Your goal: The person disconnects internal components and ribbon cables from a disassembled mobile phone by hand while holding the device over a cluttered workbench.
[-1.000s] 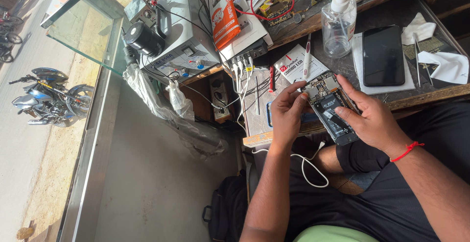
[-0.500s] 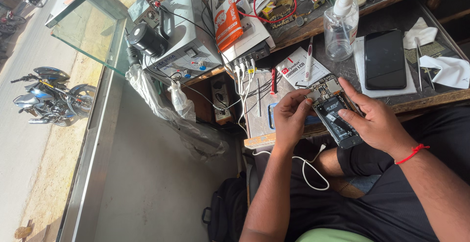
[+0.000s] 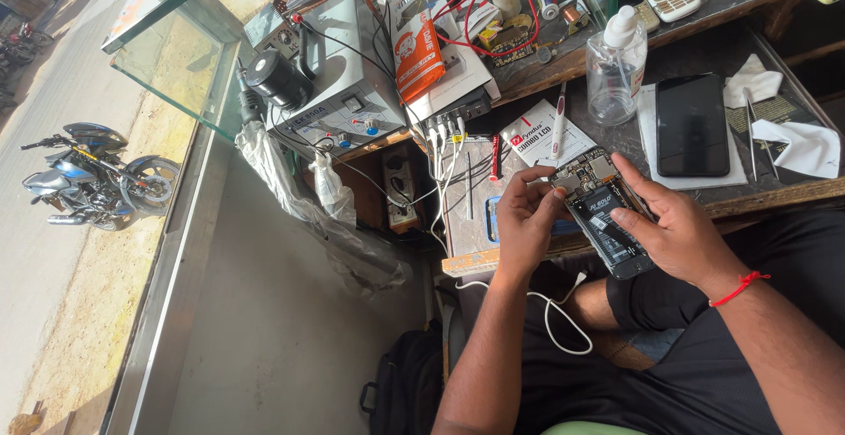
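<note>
Bare forearms, red thread band [image 3: 739,289] on right wrist, black shorts [image 3: 669,347], green top at btm edge.

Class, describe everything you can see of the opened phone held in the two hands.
The opened phone is a slim rectangular handset with its back cover off. A black battery fills most of the body; a circuit board with metal shields sits at the upper end. It lies tilted, back upward, above the bench edge. The left hand pinches the board end, fingertips on it; the right hand cradles the long side, a finger resting on the battery.
</note>
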